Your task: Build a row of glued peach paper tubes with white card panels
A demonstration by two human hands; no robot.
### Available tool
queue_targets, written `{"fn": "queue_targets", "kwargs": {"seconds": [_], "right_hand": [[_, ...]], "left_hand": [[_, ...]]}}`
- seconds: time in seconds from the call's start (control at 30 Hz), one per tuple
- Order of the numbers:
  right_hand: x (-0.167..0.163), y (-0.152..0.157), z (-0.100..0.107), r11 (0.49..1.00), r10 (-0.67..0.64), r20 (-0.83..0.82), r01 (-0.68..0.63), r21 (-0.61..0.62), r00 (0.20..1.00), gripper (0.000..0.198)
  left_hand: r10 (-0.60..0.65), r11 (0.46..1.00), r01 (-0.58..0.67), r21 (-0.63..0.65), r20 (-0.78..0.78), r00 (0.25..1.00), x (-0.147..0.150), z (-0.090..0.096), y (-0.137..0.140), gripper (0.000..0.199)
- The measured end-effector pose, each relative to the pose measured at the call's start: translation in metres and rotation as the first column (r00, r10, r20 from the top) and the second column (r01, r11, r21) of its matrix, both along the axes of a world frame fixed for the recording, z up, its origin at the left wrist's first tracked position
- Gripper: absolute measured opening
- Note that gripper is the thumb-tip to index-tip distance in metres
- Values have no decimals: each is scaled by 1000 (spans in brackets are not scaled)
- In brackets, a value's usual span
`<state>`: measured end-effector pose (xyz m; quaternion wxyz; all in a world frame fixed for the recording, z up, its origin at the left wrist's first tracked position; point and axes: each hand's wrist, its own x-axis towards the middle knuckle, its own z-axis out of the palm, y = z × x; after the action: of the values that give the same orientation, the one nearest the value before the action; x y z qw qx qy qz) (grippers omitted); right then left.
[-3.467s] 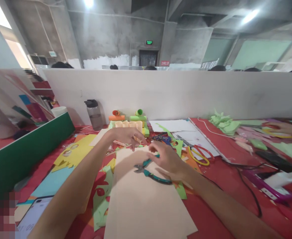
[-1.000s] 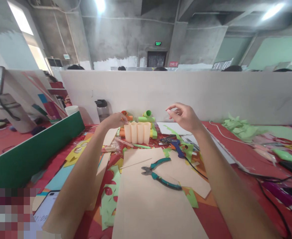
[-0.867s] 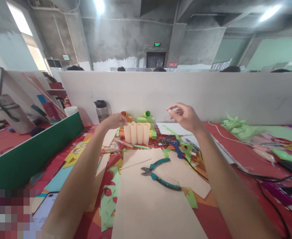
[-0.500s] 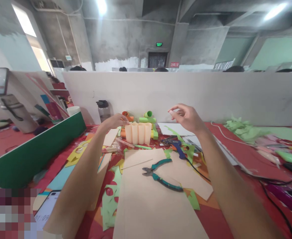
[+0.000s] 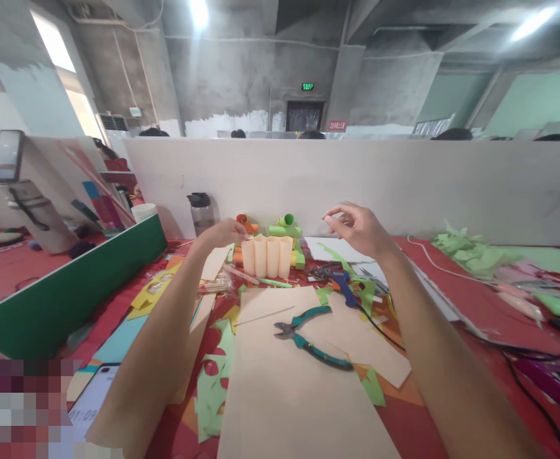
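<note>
My left hand (image 5: 223,234) is at the left end of a row of several cream paper tubes (image 5: 267,258). Its fingers are closed at the top rim of the leftmost tube, and the tubes stand upright side by side. To the right, my right hand (image 5: 356,228) hovers in the air, apart from the tubes, with thumb and forefinger tips pinched together; anything between them is too small to make out. Below the hands, teal-handled cutting pliers (image 5: 311,335) lie with spread handles on a cream paper sheet (image 5: 289,395). A thin stick (image 5: 265,315) rests beside them.
Orange and green paper rolls (image 5: 285,231) lie behind the tubes. A blue glue gun (image 5: 345,290) with its cord sits right of centre. Green paper scraps (image 5: 211,389), a phone (image 5: 93,398), a green divider (image 5: 74,287) and a bottle (image 5: 201,213) are on the left. A white partition (image 5: 356,169) spans the back.
The view has shifted very slightly. Both hands, the paper tubes and the pliers keep their places.
</note>
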<state>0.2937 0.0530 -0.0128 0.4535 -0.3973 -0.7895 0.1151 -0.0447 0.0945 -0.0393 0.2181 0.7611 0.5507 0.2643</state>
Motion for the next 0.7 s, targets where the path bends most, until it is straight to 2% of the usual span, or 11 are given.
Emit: {"fn": "queue_targets", "kwargs": {"seconds": [0.2, 0.33, 0.5, 0.7], "right_hand": [[1, 1, 0, 1000, -6, 18, 6, -1, 1000, 24], [3, 2, -1, 1000, -11, 30, 11, 9, 999, 25], [3, 1, 0, 1000, -6, 37, 6, 1, 999, 26], [4, 2, 0, 1000, 2, 43, -2, 8, 999, 27]], "left_hand": [[11, 997, -9, -75, 26, 1000, -9, -9, 13, 28], [-15, 991, 11, -137, -30, 999, -7, 7, 12, 27], [-91, 986, 68, -151, -144, 985, 3, 32, 8, 23], [-74, 972, 25, -235, -205, 976, 2, 32, 11, 23]]}}
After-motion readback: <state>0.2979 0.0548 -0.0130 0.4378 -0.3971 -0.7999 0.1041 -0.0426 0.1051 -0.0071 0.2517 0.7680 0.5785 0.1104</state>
